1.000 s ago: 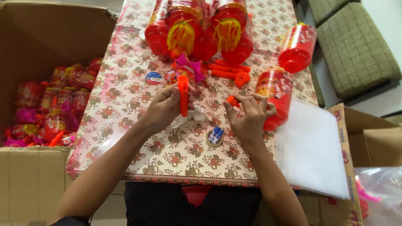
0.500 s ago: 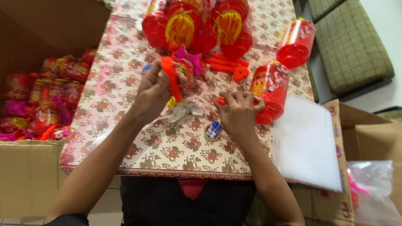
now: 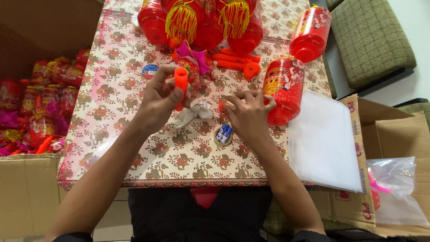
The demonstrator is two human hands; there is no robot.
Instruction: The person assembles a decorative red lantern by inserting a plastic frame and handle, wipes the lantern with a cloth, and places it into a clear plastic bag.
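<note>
Left hand (image 3: 159, 98) holds a plastic handle (image 3: 181, 85) upright above the table (image 3: 134, 112), with a crumpled wrapper (image 3: 193, 112) on the cloth just right of it and the right hand (image 3: 248, 114) further right, resting on the table against a cylinder lantern (image 3: 283, 89). Tape roll with batteries (image 3: 223, 134) lies just in front of the right hand; round lanterns (image 3: 197, 22) cluster at the far edge, loose handles (image 3: 235, 60) before them. Stack of plastic bags (image 3: 322, 143) overhangs the table's right side, open box of lanterns (image 3: 36, 107) stands left of the table.
</note>
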